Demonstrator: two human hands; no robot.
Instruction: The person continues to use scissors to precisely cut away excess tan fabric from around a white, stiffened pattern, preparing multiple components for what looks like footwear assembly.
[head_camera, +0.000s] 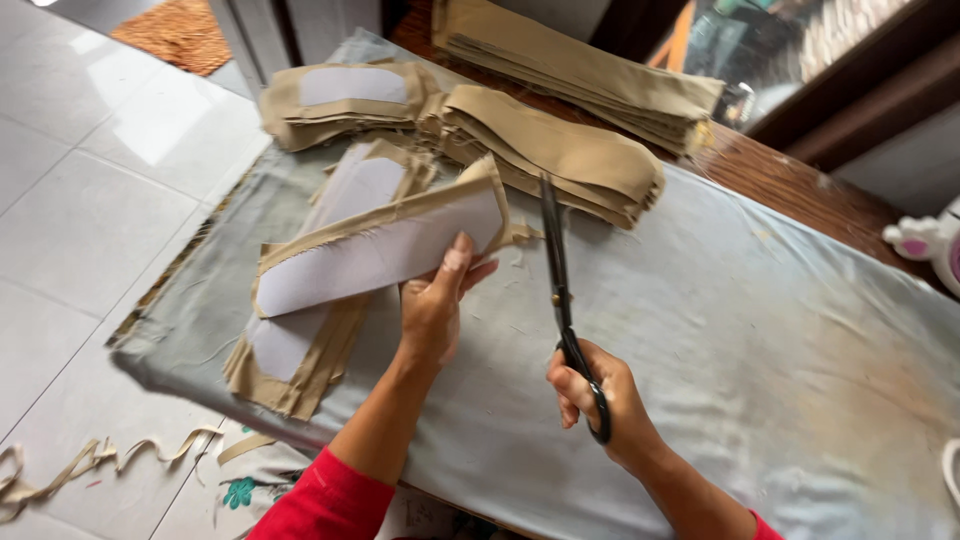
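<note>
At frame centre the left hand (432, 310) grips a tan fabric piece (385, 245) with white lining while the right hand (590, 395) closes on scissors (556, 270) at its end, stacks (350, 100) on the table (760, 330) seemingly awaiting trimming, scraps (100, 460) lower left.

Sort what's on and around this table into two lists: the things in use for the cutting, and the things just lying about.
In use:
left hand holding the tan fabric piece with white lining
right hand working the black scissors

Lying about:
stacks of cut tan pieces
fabric strips on the floor
white object at the right edge
grey table cover
</note>
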